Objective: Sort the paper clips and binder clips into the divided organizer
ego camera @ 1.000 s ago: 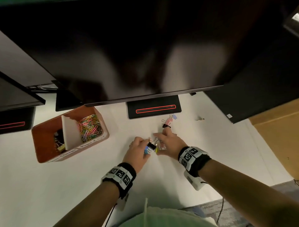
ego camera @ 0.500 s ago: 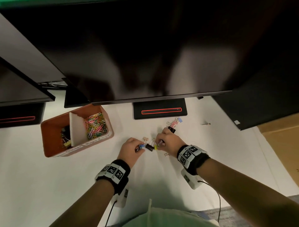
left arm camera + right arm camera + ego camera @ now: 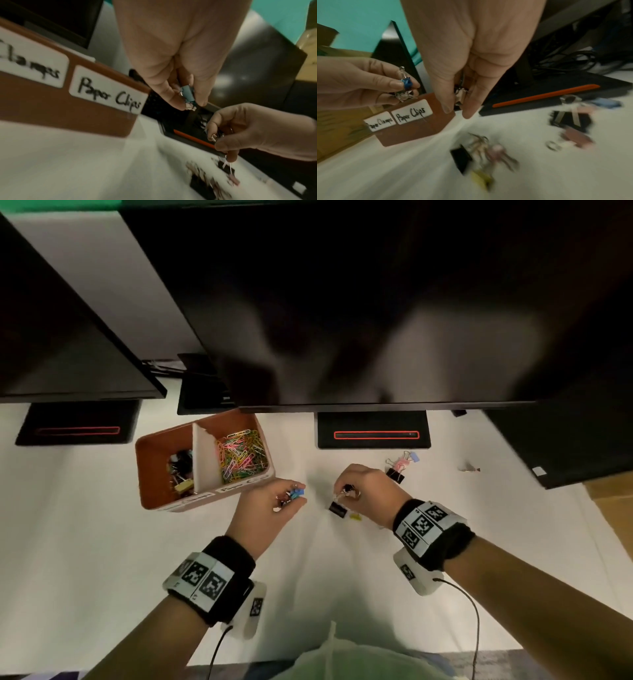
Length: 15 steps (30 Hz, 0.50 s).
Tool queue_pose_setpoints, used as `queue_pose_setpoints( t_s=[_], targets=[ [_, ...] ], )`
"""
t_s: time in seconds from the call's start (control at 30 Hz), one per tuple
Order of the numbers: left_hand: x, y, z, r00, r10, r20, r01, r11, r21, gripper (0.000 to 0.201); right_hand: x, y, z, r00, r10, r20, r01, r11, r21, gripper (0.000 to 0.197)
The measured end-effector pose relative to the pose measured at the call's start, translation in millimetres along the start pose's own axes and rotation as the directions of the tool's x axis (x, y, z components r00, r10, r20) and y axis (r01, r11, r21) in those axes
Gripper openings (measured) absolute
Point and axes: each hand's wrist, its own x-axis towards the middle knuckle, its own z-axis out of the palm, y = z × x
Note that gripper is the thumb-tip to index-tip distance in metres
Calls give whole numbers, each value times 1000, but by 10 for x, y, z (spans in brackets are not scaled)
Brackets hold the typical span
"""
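My left hand [image 3: 291,498] pinches a blue binder clip [image 3: 296,494] [image 3: 187,93] [image 3: 406,83], with more small clips under it, just right of the brown divided organizer [image 3: 164,440]. The organizer's left part holds binder clips [image 3: 180,470]; its right part holds coloured paper clips [image 3: 243,455]. My right hand [image 3: 346,491] pinches a small binder clip [image 3: 460,96] above loose clips on the white table: a black one [image 3: 337,509] and a yellow one [image 3: 355,517]. More binder clips [image 3: 400,465] lie behind the right hand.
A large dark monitor [image 3: 342,302] overhangs the back of the table, its stand base [image 3: 373,429] behind the clips. A second monitor [image 3: 68,337] and base [image 3: 75,422] stand left. One small clip [image 3: 469,469] lies far right. The organizer's labels [image 3: 108,89] read Paper Clamps and Paper Clips.
My left hand has drawn away to the left toward the organizer with the blue clip. My right hand has lifted a small clip off the pile. The head view shifted.
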Motion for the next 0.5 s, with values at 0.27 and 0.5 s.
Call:
queue_pose_setpoints(
  t_s=[0.27, 0.5],
  targets=[
    [-84, -320, -1161, 957, -132, -260, 132, 991, -17, 14, 558, -1184, 103, 956, -292, -9, 292, 954, 74, 10],
    [166, -614, -1746, 907, -397, -142, 340, 887, -313, 49, 1259, -2011, 544, 956, -291, 34, 285, 951, 121, 30]
  ],
)
